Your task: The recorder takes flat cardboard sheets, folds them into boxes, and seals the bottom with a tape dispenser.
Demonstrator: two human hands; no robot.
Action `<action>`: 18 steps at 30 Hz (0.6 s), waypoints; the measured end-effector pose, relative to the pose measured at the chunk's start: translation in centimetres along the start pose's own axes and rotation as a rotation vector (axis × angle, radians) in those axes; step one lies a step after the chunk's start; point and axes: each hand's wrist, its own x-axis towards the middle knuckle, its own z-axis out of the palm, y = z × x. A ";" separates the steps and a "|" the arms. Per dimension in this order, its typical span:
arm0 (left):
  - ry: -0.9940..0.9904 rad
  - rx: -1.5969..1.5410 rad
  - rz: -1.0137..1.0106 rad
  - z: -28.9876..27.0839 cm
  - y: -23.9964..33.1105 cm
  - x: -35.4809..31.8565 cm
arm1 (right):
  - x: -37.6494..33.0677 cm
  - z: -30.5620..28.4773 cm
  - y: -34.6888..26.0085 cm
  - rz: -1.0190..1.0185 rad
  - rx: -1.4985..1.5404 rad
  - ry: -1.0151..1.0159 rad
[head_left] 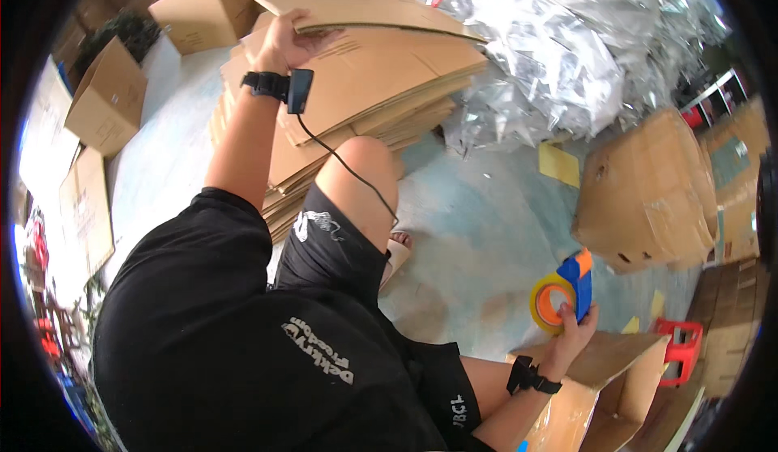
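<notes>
At the top of a tall stack of flattened cardboard boxes, my left hand grips the edge of the uppermost flattened cardboard box. That sheet is lifted a little off the ones under it, and my thumb lies beneath it. Low on the right, my right hand is closed around a blue and orange tape dispenser carrying a yellow roll of tape. An open cardboard box stands just below that hand. Each wrist wears a black strap, the left one with a small device and cable.
A big heap of clear plastic bags fills the far right. Closer on the right stands a worn carton, with a red stool behind the open box. Open cartons sit at the left on the pale blue floor.
</notes>
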 end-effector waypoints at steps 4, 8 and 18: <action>-0.264 0.270 0.328 3.9 -2.6 -1.4 | 0.0 0.8 -0.2 -0.063 -0.035 -0.003; -0.360 0.920 0.928 6.5 -7.6 -4.9 | -1.1 0.2 -1.4 -0.076 -0.028 0.066; -0.502 0.901 1.100 2.3 -22.3 -10.0 | -1.5 -1.2 -1.9 -0.031 -0.034 0.214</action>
